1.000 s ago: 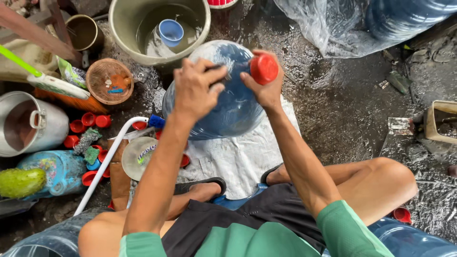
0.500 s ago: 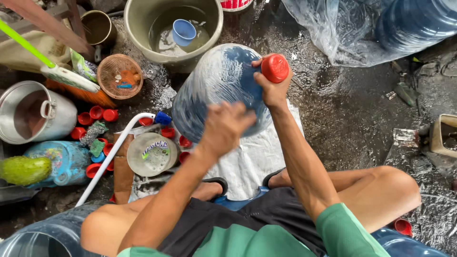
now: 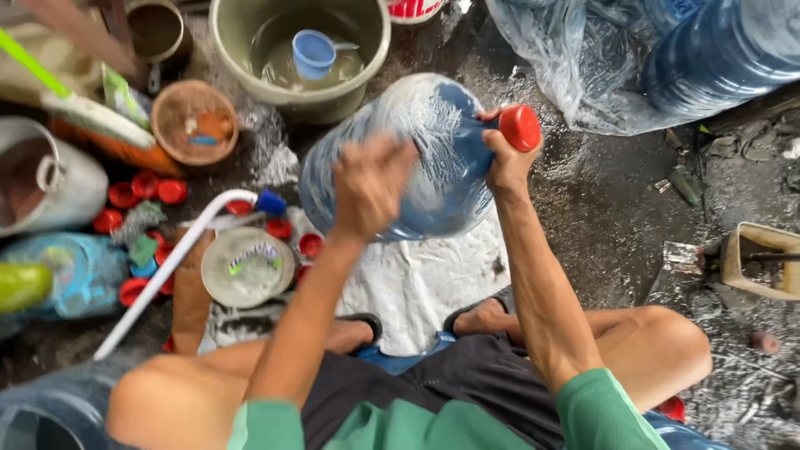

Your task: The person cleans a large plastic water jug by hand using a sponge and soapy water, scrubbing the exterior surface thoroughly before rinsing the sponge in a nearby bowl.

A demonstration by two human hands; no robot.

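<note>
Scrubbing looks to be the step in hand: the left hand (image 3: 369,185), blurred and curled, presses on the soapy side of the big blue water jug (image 3: 421,158), though whether it clutches a cloth I cannot tell. The right hand (image 3: 502,158) is clamped on the jug's neck just under the red cap (image 3: 520,127). The jug lies tilted on a white cloth (image 3: 417,283) between the knees. Turning it probably calls for a firm neck grip. Red caps (image 3: 137,190) crowd the left; the green basin (image 3: 300,50) stands close beyond; wet floor (image 3: 617,192) opens rightward.
</note>
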